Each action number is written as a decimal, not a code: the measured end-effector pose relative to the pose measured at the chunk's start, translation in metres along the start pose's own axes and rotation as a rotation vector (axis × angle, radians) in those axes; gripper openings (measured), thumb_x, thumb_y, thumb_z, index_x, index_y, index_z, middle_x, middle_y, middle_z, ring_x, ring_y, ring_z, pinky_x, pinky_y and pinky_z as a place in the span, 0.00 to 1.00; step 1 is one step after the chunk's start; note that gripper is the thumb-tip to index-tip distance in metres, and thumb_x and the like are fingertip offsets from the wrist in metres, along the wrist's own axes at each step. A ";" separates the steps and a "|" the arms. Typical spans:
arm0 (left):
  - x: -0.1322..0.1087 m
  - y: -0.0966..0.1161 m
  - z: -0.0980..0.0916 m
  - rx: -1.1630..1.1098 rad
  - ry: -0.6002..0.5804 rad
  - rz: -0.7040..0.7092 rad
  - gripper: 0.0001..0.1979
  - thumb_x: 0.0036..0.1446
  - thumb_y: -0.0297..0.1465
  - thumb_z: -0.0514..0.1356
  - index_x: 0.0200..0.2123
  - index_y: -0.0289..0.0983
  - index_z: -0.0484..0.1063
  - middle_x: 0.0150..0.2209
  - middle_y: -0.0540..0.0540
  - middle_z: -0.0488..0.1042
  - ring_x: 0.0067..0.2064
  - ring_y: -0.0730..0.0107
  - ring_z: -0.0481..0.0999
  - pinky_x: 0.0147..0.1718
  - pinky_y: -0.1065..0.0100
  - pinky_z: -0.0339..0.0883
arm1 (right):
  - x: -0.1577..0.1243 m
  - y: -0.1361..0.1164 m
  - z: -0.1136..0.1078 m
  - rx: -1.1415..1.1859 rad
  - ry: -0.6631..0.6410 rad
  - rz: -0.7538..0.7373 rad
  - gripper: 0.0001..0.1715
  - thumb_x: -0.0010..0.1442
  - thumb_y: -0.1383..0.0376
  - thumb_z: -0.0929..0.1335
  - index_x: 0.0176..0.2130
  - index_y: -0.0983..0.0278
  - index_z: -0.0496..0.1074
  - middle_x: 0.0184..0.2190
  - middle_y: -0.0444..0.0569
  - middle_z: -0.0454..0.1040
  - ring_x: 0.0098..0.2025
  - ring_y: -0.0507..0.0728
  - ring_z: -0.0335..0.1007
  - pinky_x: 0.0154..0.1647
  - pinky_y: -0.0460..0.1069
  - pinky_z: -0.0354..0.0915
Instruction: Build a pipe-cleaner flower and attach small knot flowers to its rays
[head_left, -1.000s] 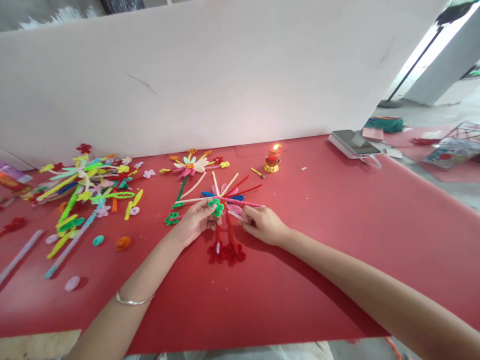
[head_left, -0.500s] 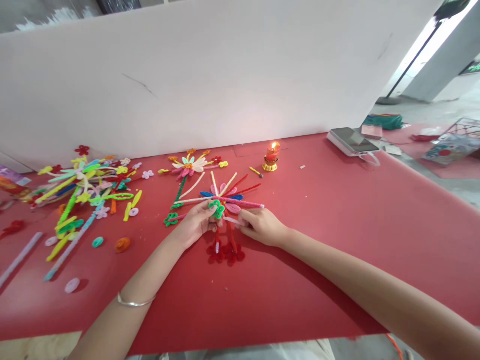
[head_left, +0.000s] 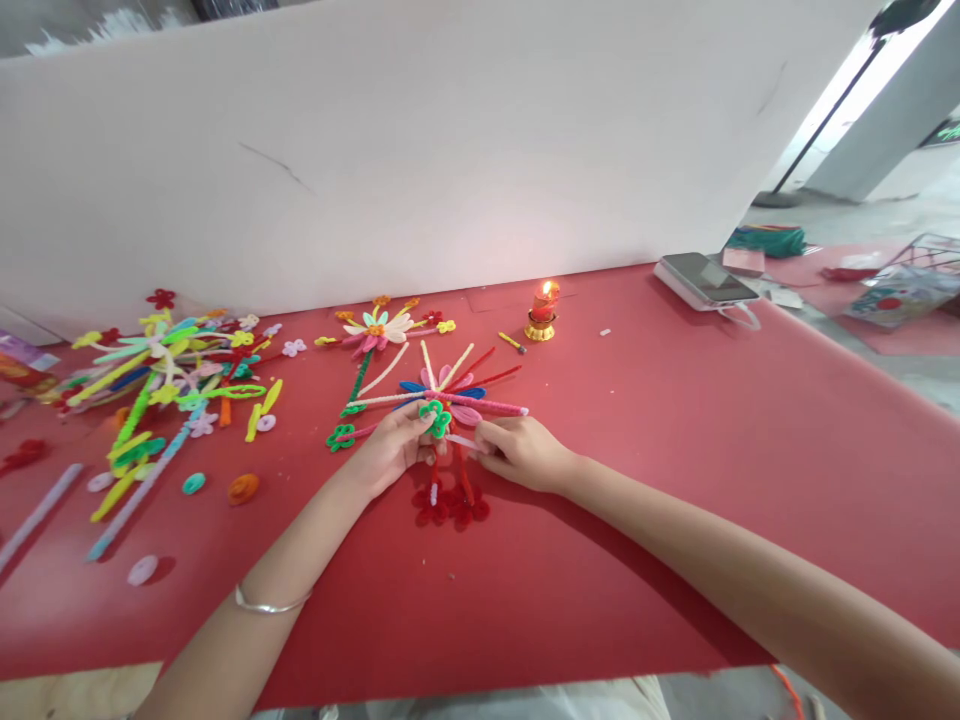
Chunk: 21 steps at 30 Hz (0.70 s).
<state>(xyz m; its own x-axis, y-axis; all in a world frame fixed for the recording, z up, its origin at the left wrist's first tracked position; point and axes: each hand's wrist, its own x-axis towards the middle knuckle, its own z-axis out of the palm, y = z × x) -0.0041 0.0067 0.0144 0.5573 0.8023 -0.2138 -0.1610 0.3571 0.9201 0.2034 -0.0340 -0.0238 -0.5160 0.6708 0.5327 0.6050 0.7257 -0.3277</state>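
Note:
Between its thumb and fingers my left hand (head_left: pixel 397 440) pinches a small green flower (head_left: pixel 436 419) of fuzzy stems. Just right of it, my right hand (head_left: pixel 521 450) is closed on a thin whitish stick (head_left: pixel 461 440) whose tip reaches toward the green flower. Behind both hands lies a larger multicoloured flower with pink and blue petals (head_left: pixel 474 393) and long cream, red and pink stems. Two red flowers (head_left: pixel 466 506) rest below the hands. A second green flower (head_left: pixel 341 437) is left of my left hand.
A lit red candle (head_left: pixel 544 312) on a gold base stands at the back, beside a short yellow piece (head_left: pixel 511 342). A finished-looking flower (head_left: pixel 377 330) and a colourful pile (head_left: pixel 169 350) lie left. A phone (head_left: pixel 705 277) rests at back right, before a white board (head_left: pixel 450 150).
The green flower in my left hand has tilted slightly and shifted a little to the right. Both hands otherwise keep nearly the same place.

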 end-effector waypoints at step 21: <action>0.002 -0.002 -0.005 -0.017 0.009 0.020 0.09 0.49 0.32 0.64 0.32 0.35 0.67 0.24 0.50 0.70 0.25 0.74 0.72 0.20 0.75 0.61 | 0.000 0.000 -0.002 0.036 -0.025 -0.026 0.08 0.61 0.65 0.59 0.29 0.62 0.58 0.21 0.44 0.65 0.23 0.51 0.59 0.25 0.46 0.53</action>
<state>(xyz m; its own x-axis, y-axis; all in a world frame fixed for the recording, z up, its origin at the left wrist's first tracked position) -0.0070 0.0101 0.0103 0.5467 0.8135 -0.1981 -0.1861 0.3488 0.9185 0.2044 -0.0348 -0.0220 -0.5466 0.6548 0.5221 0.5691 0.7477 -0.3420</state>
